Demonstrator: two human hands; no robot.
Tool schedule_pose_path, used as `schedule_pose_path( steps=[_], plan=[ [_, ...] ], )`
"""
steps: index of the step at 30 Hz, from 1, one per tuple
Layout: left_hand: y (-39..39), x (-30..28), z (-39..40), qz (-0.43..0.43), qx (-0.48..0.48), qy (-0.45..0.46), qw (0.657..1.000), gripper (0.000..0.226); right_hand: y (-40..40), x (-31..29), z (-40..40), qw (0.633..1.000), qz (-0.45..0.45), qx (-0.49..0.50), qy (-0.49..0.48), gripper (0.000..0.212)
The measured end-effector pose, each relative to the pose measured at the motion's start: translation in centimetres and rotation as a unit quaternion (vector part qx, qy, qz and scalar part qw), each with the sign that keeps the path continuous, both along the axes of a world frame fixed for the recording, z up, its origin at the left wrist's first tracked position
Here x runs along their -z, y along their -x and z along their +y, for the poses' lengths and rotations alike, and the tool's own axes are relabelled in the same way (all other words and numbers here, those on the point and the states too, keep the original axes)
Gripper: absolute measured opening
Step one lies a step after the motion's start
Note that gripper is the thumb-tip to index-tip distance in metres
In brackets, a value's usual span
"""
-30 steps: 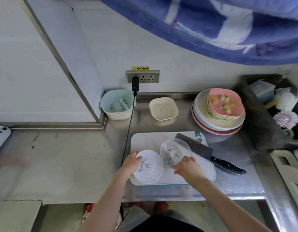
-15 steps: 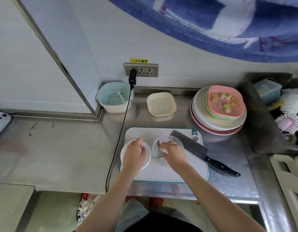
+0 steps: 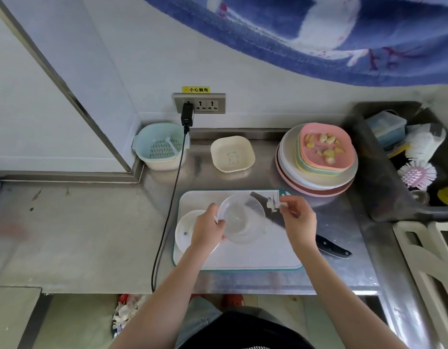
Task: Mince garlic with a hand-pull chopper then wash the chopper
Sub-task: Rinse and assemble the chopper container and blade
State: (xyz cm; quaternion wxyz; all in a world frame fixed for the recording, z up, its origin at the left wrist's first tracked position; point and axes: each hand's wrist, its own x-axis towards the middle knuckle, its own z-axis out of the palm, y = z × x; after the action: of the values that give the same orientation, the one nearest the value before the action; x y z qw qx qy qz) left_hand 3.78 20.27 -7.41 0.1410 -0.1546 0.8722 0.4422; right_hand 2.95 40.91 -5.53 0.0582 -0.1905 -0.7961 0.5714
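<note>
The clear chopper bowl sits on the white cutting board, and my left hand grips its left rim. Under that hand lies the white chopper lid, flat on the board. My right hand is raised just right of the bowl and pinches the small white blade piece out of it. Peeled garlic cloves lie on the pink plate topping the plate stack at the back right.
A cleaver lies across the board's right side, handle toward the counter edge. A cream dish and a blue strainer basket stand at the back. A black cable runs down from the socket. The sink with brushes is at right.
My right hand has lifted the blade piece out of the bowl and moved right. My left hand has shifted from the lid to the bowl's rim.
</note>
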Motion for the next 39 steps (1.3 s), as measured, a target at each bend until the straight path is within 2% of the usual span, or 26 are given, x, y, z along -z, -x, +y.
schedule_pose_path(
  steps=[3,8,11,14,16,18,21,23,27,30,33,36,39],
  plan=[
    [0.0,0.1,-0.5,0.060,-0.046,0.009,0.997,0.011,-0.9,0.7,1.2,0.999,-0.031,-0.022,-0.032,0.016],
    [0.1,0.1,-1.1,0.130,-0.092,-0.012,0.987,0.020,-2.4,3.1,0.4,0.965,-0.117,-0.181,-0.149,0.024],
    [0.1,-0.1,-1.3,0.144,-0.094,-0.025,0.985,0.024,-2.4,4.1,-0.6,0.945,-0.149,-0.219,-0.191,0.018],
    [0.1,-0.2,-1.3,0.143,-0.096,-0.042,0.984,0.024,-2.0,4.1,-1.1,0.938,-0.153,-0.245,-0.192,0.016],
    [0.1,-0.5,-1.2,0.144,-0.096,-0.058,0.983,0.026,-1.7,3.6,-1.1,0.941,-0.148,-0.255,-0.167,0.018],
    [0.2,-0.8,-1.0,0.145,-0.097,-0.074,0.982,0.028,-1.3,2.4,-1.1,0.959,-0.122,-0.215,-0.138,0.018],
    [0.7,-1.6,-0.5,0.142,-0.097,-0.094,0.981,0.032,-0.1,0.2,-1.5,0.987,-0.106,-0.119,0.019,0.020],
    [1.0,-2.3,0.1,0.142,-0.088,-0.110,0.980,0.032,0.7,-1.1,-1.5,0.975,-0.130,-0.133,0.119,0.029],
    [2.1,-4.1,1.7,0.139,-0.046,-0.143,0.979,0.028,1.1,-2.3,-0.8,0.963,-0.157,-0.171,0.139,0.035],
    [3.0,-5.1,3.3,0.126,0.000,-0.177,0.976,0.022,-0.1,-2.6,0.6,0.965,-0.150,-0.101,0.189,0.039],
    [3.7,-5.8,5.4,0.075,0.050,-0.234,0.968,0.018,-2.0,-2.9,2.3,0.954,-0.132,-0.006,0.271,0.040],
    [3.8,-6.0,8.8,0.007,0.090,-0.288,0.953,0.009,-4.9,-3.5,4.5,0.939,-0.087,0.064,0.328,0.029],
    [2.8,-5.5,12.8,0.014,0.171,-0.264,0.949,0.020,-8.8,-4.4,6.9,0.921,-0.036,0.113,0.370,0.019]
  ],
)
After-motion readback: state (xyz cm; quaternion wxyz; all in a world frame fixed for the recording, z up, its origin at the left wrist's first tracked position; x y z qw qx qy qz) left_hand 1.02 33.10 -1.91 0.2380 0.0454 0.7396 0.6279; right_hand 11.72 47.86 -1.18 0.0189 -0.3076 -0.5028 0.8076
